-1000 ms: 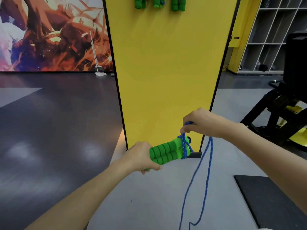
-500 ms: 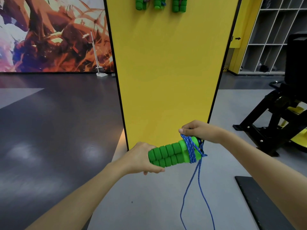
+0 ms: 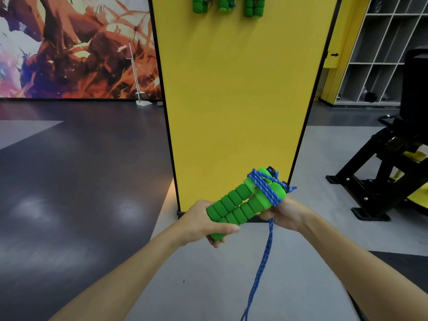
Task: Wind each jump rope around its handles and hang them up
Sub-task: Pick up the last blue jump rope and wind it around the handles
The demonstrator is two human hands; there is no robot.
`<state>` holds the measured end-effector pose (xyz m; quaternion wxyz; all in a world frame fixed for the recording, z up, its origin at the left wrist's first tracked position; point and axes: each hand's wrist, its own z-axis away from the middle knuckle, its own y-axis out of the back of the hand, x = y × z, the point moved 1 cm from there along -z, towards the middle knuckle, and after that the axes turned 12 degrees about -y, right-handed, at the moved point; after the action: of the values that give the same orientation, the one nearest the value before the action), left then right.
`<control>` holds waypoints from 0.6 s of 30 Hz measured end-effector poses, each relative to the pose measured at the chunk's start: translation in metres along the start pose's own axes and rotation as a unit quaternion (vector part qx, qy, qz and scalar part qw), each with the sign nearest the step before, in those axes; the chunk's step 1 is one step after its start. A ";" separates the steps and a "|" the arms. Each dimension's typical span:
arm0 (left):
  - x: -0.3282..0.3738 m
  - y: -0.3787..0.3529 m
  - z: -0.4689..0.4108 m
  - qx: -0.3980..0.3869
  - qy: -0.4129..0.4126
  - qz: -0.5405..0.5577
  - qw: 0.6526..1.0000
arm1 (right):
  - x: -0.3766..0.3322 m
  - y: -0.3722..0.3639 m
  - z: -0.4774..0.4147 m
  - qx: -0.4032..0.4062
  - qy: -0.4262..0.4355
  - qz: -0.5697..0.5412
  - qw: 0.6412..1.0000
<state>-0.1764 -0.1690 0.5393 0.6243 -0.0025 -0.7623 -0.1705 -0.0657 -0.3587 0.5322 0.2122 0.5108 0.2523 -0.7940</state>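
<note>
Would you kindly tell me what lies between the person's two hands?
Head view: the paired green handles bridge left hand and right hand, blue rope wound round their far end.

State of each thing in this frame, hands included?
green handles, side by side, tilted up to the right.
blue rope, a few turns wound round the handles' far end, rest hanging loose.
left hand, grips the handles' near end.
right hand, holds the rope below the wound end.
hung jump ropes, hanging high on the yellow panel.
</note>
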 end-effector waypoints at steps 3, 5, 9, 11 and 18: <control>0.001 -0.001 0.000 0.003 0.004 0.020 1.000 | -0.002 -0.010 0.007 0.001 0.048 0.080 0.996; 0.002 0.000 0.000 0.007 0.007 0.032 0.999 | 0.001 -0.013 0.008 0.024 0.072 0.135 0.988; 0.001 0.004 0.000 0.029 0.021 0.038 0.999 | 0.004 -0.017 0.012 0.061 0.094 0.183 0.977; -0.001 0.009 -0.001 0.058 0.030 0.035 0.997 | 0.006 -0.015 0.014 0.069 0.105 0.229 0.965; -0.006 0.008 -0.005 0.117 0.071 -0.029 0.990 | 0.000 -0.011 0.020 0.104 0.061 0.296 0.947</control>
<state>-0.1682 -0.1617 0.5361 0.6676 0.1041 -0.7307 -0.0980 -0.0862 -0.3625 0.5410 0.3676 0.6292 0.0180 -0.6846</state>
